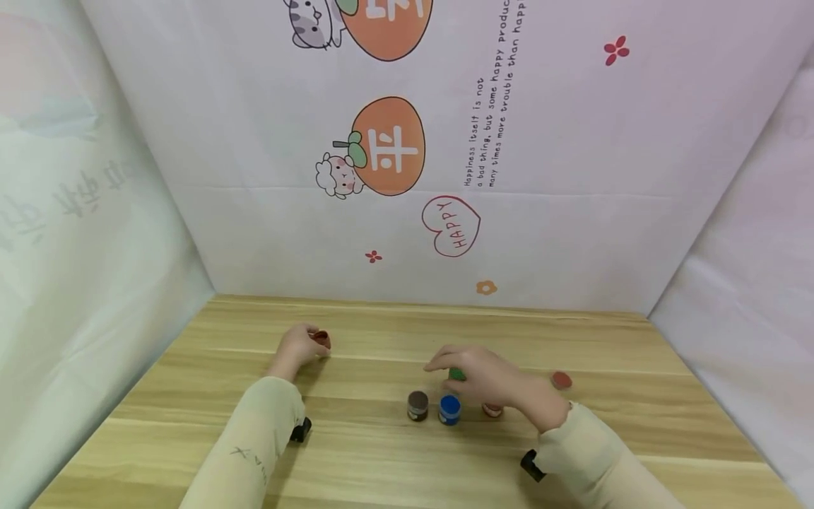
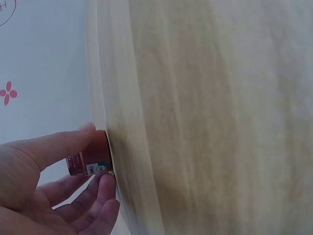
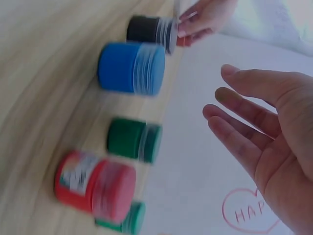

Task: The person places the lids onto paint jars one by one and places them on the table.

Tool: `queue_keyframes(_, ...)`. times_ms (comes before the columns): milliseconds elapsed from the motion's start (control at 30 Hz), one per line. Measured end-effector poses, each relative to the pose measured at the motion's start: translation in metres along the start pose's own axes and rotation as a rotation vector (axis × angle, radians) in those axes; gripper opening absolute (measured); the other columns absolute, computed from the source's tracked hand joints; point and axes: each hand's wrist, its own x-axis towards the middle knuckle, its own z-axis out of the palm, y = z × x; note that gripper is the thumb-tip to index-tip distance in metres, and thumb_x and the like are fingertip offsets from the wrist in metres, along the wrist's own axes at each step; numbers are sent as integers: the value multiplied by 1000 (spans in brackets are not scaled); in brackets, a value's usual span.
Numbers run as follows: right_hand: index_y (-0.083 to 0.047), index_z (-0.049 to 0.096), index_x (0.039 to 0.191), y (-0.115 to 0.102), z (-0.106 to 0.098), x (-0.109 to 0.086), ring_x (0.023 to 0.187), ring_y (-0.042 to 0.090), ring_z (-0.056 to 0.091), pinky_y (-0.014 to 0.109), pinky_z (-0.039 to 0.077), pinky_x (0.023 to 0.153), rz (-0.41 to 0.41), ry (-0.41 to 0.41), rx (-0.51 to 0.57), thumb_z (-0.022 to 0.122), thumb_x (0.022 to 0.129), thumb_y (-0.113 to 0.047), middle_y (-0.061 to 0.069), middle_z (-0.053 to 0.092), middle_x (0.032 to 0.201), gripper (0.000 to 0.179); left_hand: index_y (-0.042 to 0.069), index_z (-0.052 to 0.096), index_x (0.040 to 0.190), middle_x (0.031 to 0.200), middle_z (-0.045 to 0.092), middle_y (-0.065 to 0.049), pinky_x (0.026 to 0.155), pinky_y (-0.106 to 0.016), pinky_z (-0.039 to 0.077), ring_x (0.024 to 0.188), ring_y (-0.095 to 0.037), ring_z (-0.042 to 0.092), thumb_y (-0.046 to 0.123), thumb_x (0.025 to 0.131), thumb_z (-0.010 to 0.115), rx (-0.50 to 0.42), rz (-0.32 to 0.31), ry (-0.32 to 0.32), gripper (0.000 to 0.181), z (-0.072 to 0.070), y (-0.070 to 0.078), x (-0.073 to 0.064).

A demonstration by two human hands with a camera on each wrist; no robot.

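Note:
At the far left of the table my left hand [image 1: 302, 346] holds a small brownish-red jar [image 2: 98, 152], thumb on one side and fingers on the other. Its threaded neck shows, and its base is right at the tabletop. My right hand [image 1: 480, 371] hovers over several paint jars with fingers apart and nothing between them. Nearest below it are a green jar [image 3: 129, 139], a blue jar [image 1: 449, 410] and a red jar [image 3: 93, 188], the red and green ones partly hidden by the hand in the head view. A dark jar [image 1: 417, 406] stands left of the blue one.
A round red lid-like piece [image 1: 562, 380] lies on the wooden table [image 1: 356, 459], right of the jars. Another green jar [image 3: 133, 219] shows behind the red jar in the right wrist view. A printed white sheet [image 1: 286, 233] rises at the table's back edge.

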Motion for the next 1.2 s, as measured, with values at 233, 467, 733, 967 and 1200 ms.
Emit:
queue_keyframes(233, -7, 72, 127, 15, -18, -17, 107, 26, 67, 41, 57, 86, 54, 61, 20, 73, 95, -4, 7, 68, 124, 32, -16, 61, 123, 118, 64, -31, 101, -53, 46, 113, -45, 59, 0, 83, 78, 59, 29, 30, 46, 0, -1, 2)
queue_keyframes(467, -7, 71, 127, 34, -26, -38, 106, 30, 67, 43, 57, 85, 139, 114, 22, 73, 95, -4, 9, 67, 126, 32, -17, 61, 122, 118, 63, -33, 100, -54, 47, 113, -46, 59, 0, 84, 78, 80, 32, 39, 45, 1, -2, 1)
queue_keyframes(733, -2, 72, 124, 53, -31, -60, 101, 32, 68, 47, 57, 84, 209, 147, -3, 72, 94, -1, 11, 69, 121, 30, -17, 60, 124, 118, 63, -33, 96, -52, 49, 110, -45, 60, 0, 87, 77, 49, 15, 22, 44, 0, -1, -1)
queue_keyframes(967, 4, 70, 123, 70, -33, -78, 99, 33, 68, 44, 59, 81, 282, 147, 8, 70, 94, 1, 18, 69, 121, 29, -15, 53, 137, 126, 59, -34, 84, -41, 54, 103, -37, 61, 4, 93, 74, -39, -26, 6, 53, -7, 1, -4)
queue_keyframes(1200, 8, 71, 118, 91, -32, -98, 89, 27, 68, 35, 58, 67, 401, 148, 13, 72, 90, 4, 22, 70, 114, 28, -16, 53, 135, 121, 60, -35, 67, -32, 56, 89, -32, 64, 3, 91, 74, -122, -28, 4, 52, -9, 1, -8)
